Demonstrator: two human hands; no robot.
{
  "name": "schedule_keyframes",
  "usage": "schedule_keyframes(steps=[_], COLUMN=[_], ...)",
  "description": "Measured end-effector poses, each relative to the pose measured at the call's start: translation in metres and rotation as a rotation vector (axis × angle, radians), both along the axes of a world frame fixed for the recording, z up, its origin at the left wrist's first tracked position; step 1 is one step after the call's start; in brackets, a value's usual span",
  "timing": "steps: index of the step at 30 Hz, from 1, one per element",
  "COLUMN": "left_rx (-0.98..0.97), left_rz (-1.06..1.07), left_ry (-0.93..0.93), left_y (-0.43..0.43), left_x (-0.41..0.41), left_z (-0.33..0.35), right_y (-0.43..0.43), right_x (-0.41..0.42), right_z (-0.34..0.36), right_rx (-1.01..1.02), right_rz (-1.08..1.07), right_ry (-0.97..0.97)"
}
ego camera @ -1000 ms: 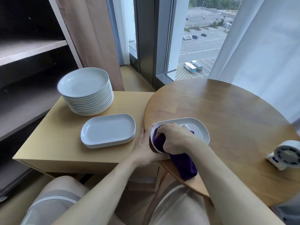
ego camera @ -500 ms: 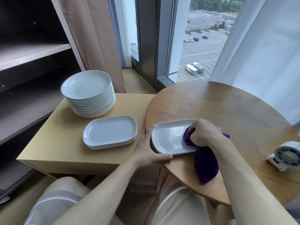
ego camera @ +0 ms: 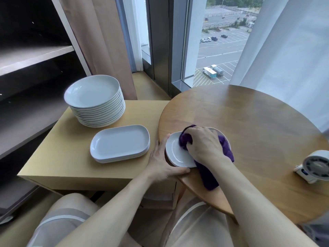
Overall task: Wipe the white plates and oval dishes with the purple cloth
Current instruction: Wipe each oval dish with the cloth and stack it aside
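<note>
On round wooden table (ego camera: 249, 122), glossy oval dish (ego camera: 175, 154) in left hand (ego camera: 161, 166), bunched purple cloth (ego camera: 208, 177) in right hand (ego camera: 204, 145).

My right grip (ego camera: 204, 143) is bunched around the purple cloth (ego camera: 208, 175) and presses it onto the oval dish (ego camera: 175, 155) at the near left edge of the round table (ego camera: 249, 125), the cloth's loose end trailing toward me. My left grip (ego camera: 162, 164) holds the dish's left rim, thumb along its near edge. On the lower pale table (ego camera: 71, 157) to my left sit a stack of oval dishes (ego camera: 121, 143) and, behind it, a taller stack of round plates (ego camera: 92, 91).
</note>
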State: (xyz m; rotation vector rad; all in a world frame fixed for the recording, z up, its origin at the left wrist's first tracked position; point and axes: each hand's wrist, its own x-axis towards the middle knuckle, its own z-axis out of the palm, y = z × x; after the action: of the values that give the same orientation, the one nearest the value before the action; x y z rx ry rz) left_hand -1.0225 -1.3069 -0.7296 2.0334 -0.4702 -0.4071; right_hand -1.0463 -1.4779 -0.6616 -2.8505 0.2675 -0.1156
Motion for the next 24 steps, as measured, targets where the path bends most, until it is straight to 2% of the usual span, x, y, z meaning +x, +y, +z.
schedule_keyframes(steps=[4, 10, 13, 17, 21, 24], left_rx=[-0.043, 0.076, 0.077, 0.056, 0.060, 0.058], left_rz=[0.008, 0.005, 0.022, 0.023, 0.016, 0.014], left_ry=[-0.060, -0.004, -0.012, -0.031, -0.025, -0.015], left_y=[-0.002, 0.000, 0.001, 0.003, 0.003, 0.003], left_x=[0.002, 0.000, -0.001, -0.001, -0.003, -0.003], left_z=[0.000, 0.002, 0.003, 0.004, 0.002, 0.003], right_y=[0.031, 0.025, 0.015, -0.024, -0.056, -0.064], right_x=[-0.005, -0.010, -0.008, -0.009, -0.013, -0.012], right_z=[0.011, 0.034, 0.039, 0.041, 0.037, 0.028], right_rx=[0.029, 0.118, 0.115, 0.215, 0.261, 0.221], right_rz=[0.273, 0.288, 0.227, 0.089, -0.068, -0.192], right_ry=[0.029, 0.324, 0.441, 0.517, 0.451, 0.308])
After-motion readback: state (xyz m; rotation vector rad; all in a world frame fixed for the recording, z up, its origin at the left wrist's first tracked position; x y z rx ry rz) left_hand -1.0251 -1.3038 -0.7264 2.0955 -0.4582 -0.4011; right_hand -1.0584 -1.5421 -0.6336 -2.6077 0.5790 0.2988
